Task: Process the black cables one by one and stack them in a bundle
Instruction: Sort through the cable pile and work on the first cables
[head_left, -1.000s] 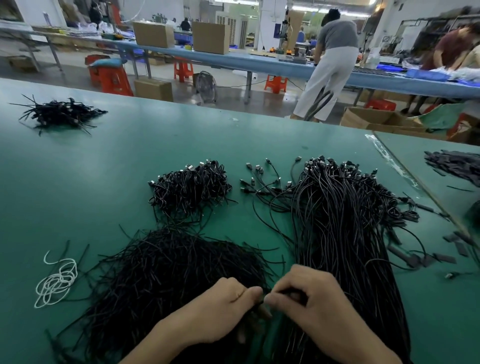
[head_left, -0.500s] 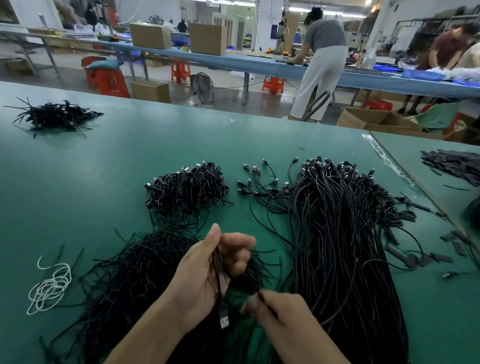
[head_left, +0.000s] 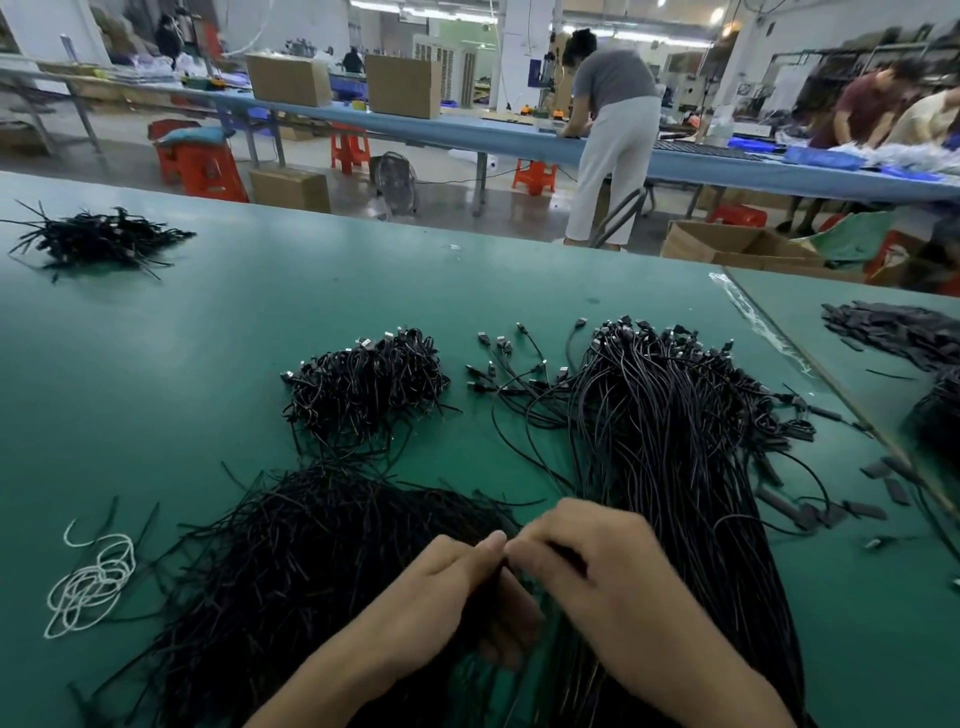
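My left hand (head_left: 441, 597) and my right hand (head_left: 608, 577) meet fingertip to fingertip low in the middle of the view, both pinching a black cable (head_left: 500, 579) that is mostly hidden between them. Under my left hand spreads a loose heap of thin black ties (head_left: 291, 561). A long stack of straight black cables (head_left: 670, 457) runs up the right side, connectors at its far end. Behind the heap of ties sits a bundle of coiled black cables (head_left: 363, 384).
The green table (head_left: 156, 364) holds white string loops (head_left: 93, 582) at the left, another black pile (head_left: 98, 239) at the far left and black sleeve pieces (head_left: 810, 512) at the right. A second tabletop (head_left: 883, 395) adjoins on the right. People work at a blue bench behind.
Half a second ago my left hand was raised, holding a cable that hung down, with my right hand below it. Both hands have since come back together, pinching at one spot.
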